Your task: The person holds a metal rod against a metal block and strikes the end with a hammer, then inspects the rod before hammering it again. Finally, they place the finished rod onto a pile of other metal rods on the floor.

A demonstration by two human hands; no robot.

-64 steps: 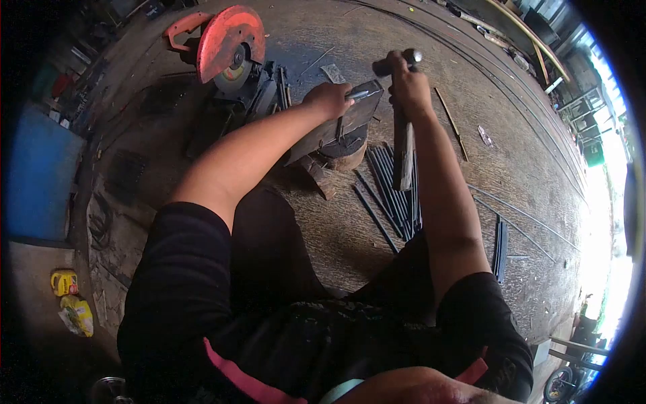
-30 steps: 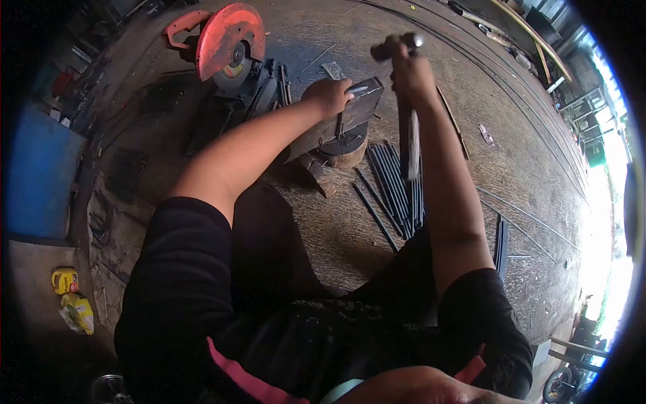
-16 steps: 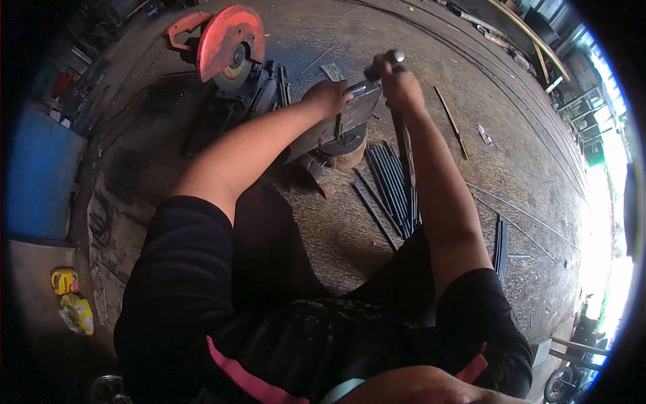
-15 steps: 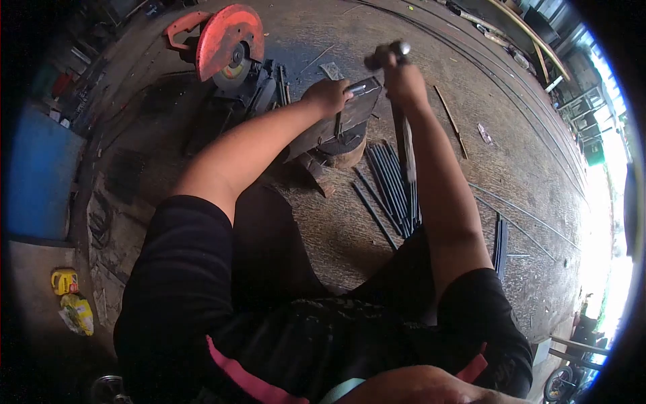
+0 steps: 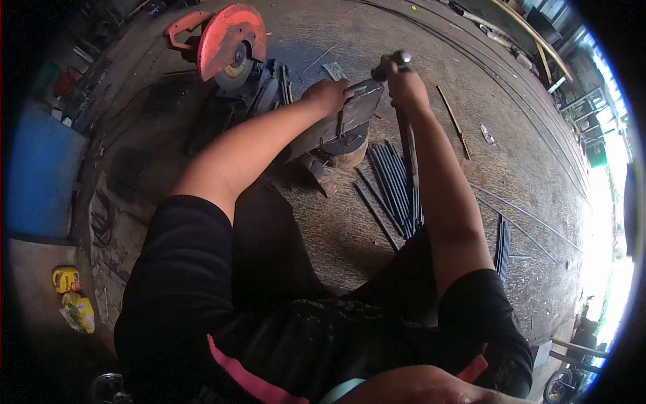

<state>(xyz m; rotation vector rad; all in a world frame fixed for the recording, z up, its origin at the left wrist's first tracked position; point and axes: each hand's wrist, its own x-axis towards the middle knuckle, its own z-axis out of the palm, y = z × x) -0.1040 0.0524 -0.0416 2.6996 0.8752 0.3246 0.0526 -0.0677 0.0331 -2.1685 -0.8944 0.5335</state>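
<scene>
My left hand [image 5: 329, 98] is closed around a short metal rod [image 5: 362, 88], its end showing beyond the fingers along the top edge of a dark steel plate [image 5: 361, 109]. The plate is tilted and rests on a round wooden block [image 5: 352, 153]. High on its handle, near the head, my right hand [image 5: 408, 87] grips a hammer [image 5: 402, 58]. The handle hangs down along the forearm. The hammer head is close to the plate's far right corner, near the rod's end.
A red chop saw [image 5: 232, 42] stands at the upper left. Several dark metal rods [image 5: 390, 188] lie on the ground right of the block, with another bundle [image 5: 502, 246] farther right. A thin stick [image 5: 453, 121] and long bars [image 5: 515, 219] lie beyond.
My right hand has lowered the hammer slightly toward the plate's corner. My left hand stays at the plate's top edge with the rod.
</scene>
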